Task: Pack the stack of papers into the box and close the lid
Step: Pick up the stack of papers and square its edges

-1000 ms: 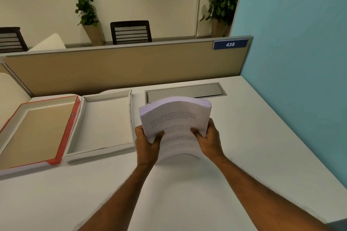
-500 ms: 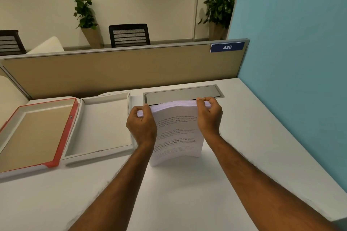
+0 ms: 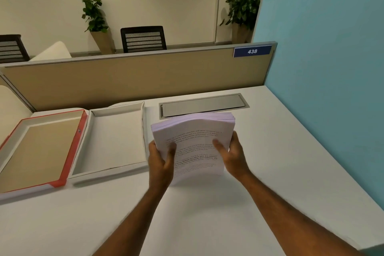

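**Inspector:** Report illumination.

**Operator:** I read the scene as bright and even, diffuse light from overhead. The white desk (image 3: 270, 162) is close to washed out, with little surface texture.

**Inspector:** Shadows?

**Operator:** Soft ones only. I see a faint shadow under the stack of papers (image 3: 195, 147) and a thin dark line along the near wall of the box (image 3: 110, 174).

**Inspector:** Sharpness?

**Operator:** The printed text is smeared and unreadable, and the right hand (image 3: 232, 155) shows slight motion blur at the thumb. The 438 sign (image 3: 252, 51) reads clearly.

**Inspector:** Distortion?

**Operator:** Wide-angle bowing: the partition (image 3: 124, 81) curves and the frame edges stretch.
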Demonstrator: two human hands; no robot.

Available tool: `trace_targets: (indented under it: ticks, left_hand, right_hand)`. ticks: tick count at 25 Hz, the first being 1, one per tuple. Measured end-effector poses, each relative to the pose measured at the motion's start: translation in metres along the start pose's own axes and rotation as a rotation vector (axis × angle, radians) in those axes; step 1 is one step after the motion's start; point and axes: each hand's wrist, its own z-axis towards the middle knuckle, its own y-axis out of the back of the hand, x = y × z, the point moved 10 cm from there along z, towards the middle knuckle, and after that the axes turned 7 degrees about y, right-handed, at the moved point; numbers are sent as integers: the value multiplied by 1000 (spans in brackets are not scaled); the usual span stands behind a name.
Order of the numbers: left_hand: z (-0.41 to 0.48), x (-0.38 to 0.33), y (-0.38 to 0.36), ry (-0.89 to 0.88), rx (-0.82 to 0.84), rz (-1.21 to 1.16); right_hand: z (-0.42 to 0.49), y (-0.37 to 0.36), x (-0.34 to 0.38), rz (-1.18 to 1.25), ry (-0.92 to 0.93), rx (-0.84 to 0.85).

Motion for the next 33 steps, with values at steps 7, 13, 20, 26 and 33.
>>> trace_targets:
  ticks: [7, 13, 20, 26, 33]
  left_hand:
    - [-7, 23, -7, 15, 47, 64]
    - [-7, 32, -4, 15, 75, 108]
    - [-8, 70, -2, 116, 119, 247]
    - [22, 44, -3, 89, 100, 306]
    - [39, 41, 1, 125, 86, 346]
  right_hand:
    - [-11, -9, -13, -34, 25, -26]
    - [-14, -9, -26, -76, 8, -3]
    - [-22, -12, -56, -227, -84, 112]
    - [4, -11, -37, -239, -73, 115]
    - [22, -15, -33, -254, -88, 124]
